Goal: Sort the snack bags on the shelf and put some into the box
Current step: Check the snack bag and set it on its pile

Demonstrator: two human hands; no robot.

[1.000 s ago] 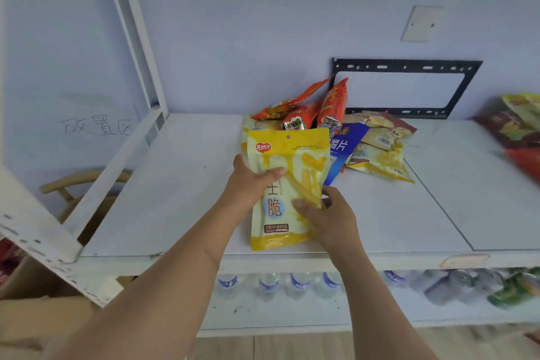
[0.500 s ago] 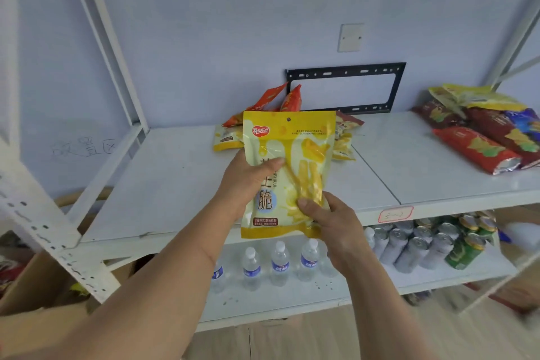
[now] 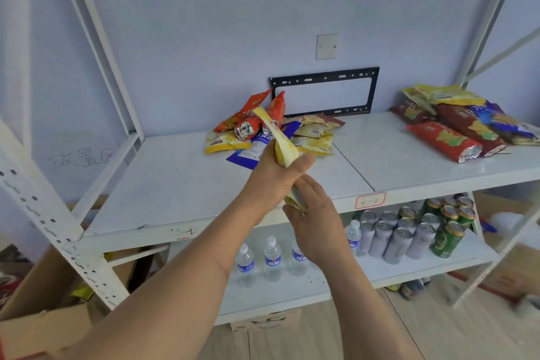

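A yellow snack bag (image 3: 280, 140) is held edge-on above the front of the white shelf (image 3: 175, 181). My left hand (image 3: 274, 175) grips its middle, thumb across the front. My right hand (image 3: 314, 213) is just below, its fingers at the bag's bottom edge. Behind the bag lies a pile of snack bags (image 3: 254, 131), orange, yellow and blue, at the back of the shelf. A second pile of red, yellow and blue bags (image 3: 455, 123) lies on the shelf's right end. A cardboard box (image 3: 43, 327) stands open at the lower left, beside the rack.
White rack uprights (image 3: 38, 202) slant across the left. The lower shelf holds water bottles (image 3: 271, 257) and several cans (image 3: 409, 231). A black bracket (image 3: 324, 90) is fixed on the wall. Another carton (image 3: 266, 321) sits under the shelf.
The yellow bag has turned from facing me to edge-on and shifted right. The view has pulled back and swung right, bringing the right pile and cans into sight.
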